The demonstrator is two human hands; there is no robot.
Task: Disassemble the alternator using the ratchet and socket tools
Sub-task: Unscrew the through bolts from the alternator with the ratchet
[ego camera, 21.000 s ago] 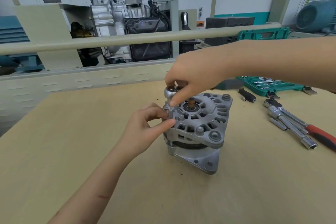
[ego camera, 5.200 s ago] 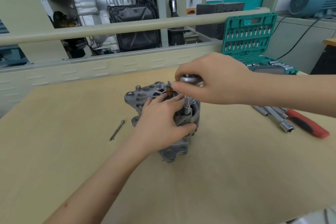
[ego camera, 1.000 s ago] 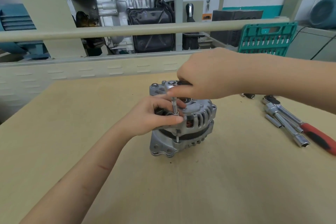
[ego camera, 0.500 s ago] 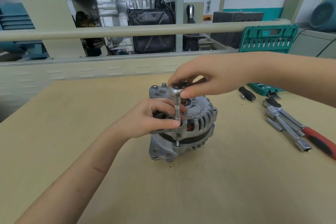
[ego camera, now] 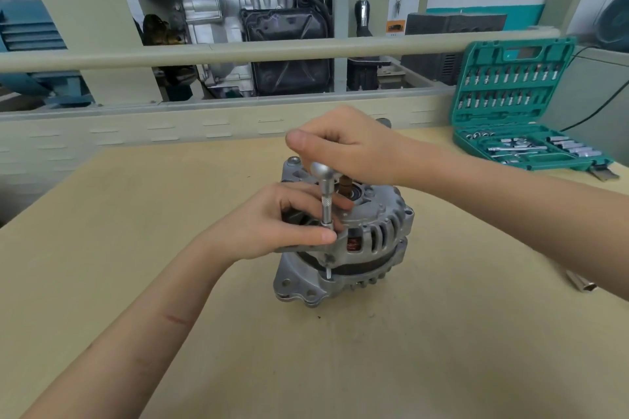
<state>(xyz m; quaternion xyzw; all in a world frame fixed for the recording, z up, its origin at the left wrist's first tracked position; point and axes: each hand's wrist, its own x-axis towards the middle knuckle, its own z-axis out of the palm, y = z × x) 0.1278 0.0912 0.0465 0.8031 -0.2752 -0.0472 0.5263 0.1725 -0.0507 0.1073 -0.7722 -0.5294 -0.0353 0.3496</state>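
Both hands are working on the alternator (ego camera: 354, 241), which is sitting on the wooden bench (ego camera: 408, 350). Right hand (ego camera: 350, 146) is gripping the small ratchet (ego camera: 325, 172) up top, while left hand (ego camera: 275, 221) is pinching its socket extension (ego camera: 326, 207) at the housing edge. Green socket set case (ego camera: 517, 105) is lying open, far right.

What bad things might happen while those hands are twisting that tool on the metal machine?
The ratchet stands on a thin extension; it may slip off the bolt and knock the left hand pinching right beside it. The alternator stands on end, steadied only by that hand, so a hard turn by the right hand might tip it.
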